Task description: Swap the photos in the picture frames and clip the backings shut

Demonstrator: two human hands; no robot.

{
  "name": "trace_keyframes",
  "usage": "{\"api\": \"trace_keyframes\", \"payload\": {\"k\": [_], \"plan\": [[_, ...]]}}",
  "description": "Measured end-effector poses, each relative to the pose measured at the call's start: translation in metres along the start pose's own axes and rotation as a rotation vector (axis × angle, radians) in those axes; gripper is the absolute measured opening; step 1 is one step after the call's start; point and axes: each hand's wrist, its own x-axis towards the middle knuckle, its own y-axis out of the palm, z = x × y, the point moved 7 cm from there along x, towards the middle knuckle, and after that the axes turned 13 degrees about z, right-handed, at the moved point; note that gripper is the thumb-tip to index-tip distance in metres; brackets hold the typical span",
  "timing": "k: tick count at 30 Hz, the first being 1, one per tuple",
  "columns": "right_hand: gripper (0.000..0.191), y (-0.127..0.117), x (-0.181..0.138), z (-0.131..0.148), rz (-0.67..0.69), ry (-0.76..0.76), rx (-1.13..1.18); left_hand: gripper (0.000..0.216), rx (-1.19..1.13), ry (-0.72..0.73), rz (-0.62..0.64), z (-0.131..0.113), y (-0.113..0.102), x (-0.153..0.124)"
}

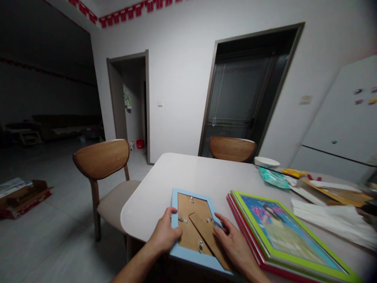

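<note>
A blue picture frame [176,198] lies face down on the white table [182,173], its brown backing board and stand up. My left hand [165,236] grips the frame's left edge, thumb on the backing. My right hand [232,243] rests on the stand and the backing's right side, fingers spread. Just right of it lies a green-framed picture [282,232] stacked on a red frame [247,239].
Wooden chairs stand at the table's left [101,159] and far side [232,147]. A white bowl [266,162], a teal packet [272,177], papers [330,218] and flat cardboard pieces crowd the right of the table. A cardboard box [20,194] sits on the floor at left.
</note>
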Motion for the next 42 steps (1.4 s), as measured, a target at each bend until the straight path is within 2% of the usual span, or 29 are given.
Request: {"api": "trace_keyframes", "payload": {"k": [3,7,9,11,13,14,18,24,27,31,34,39,42], "plan": [[0.053,-0.002,0.0,0.001,-0.001,0.029,0.032,0.043,-0.06,0.019,0.038,-0.009,0.006,-0.003],[0.06,-0.01,-0.001,0.001,-0.028,0.092,0.183,0.057,-0.369,0.147,0.081,-0.025,0.013,-0.008],[0.059,-0.006,-0.002,-0.001,0.041,0.128,0.341,0.061,-0.477,0.225,0.079,-0.032,0.012,-0.01],[0.055,0.007,-0.003,0.0,0.198,0.141,0.544,0.061,-0.509,0.251,0.068,-0.033,0.009,-0.011],[0.047,0.019,-0.005,0.003,0.327,0.151,0.728,0.058,-0.49,0.222,0.061,-0.028,0.007,-0.009],[0.042,0.022,-0.006,0.003,0.351,0.168,0.797,0.056,-0.471,0.206,0.061,-0.024,0.006,-0.007],[0.021,0.026,-0.007,0.005,0.319,0.232,1.007,0.041,-0.293,0.189,0.006,-0.013,-0.002,-0.001],[0.02,0.035,-0.013,0.019,0.446,0.252,1.25,0.028,-0.132,0.178,-0.075,-0.009,-0.009,0.001],[0.028,0.031,-0.008,0.02,0.424,0.203,1.166,0.03,-0.093,0.185,-0.11,-0.011,-0.012,-0.001],[0.034,0.016,0.007,0.017,0.251,0.139,0.968,0.04,-0.019,0.223,-0.137,-0.014,-0.012,-0.005],[0.035,0.006,0.017,0.013,0.184,0.131,0.819,0.046,0.098,0.266,-0.11,-0.017,-0.005,-0.008],[0.04,-0.005,0.031,-0.003,0.102,0.088,0.394,0.055,0.495,0.132,-0.158,-0.011,0.002,-0.004],[0.043,-0.013,0.039,-0.012,-0.011,0.058,0.117,0.052,0.584,0.108,-0.128,-0.01,0.006,0.004]]}}
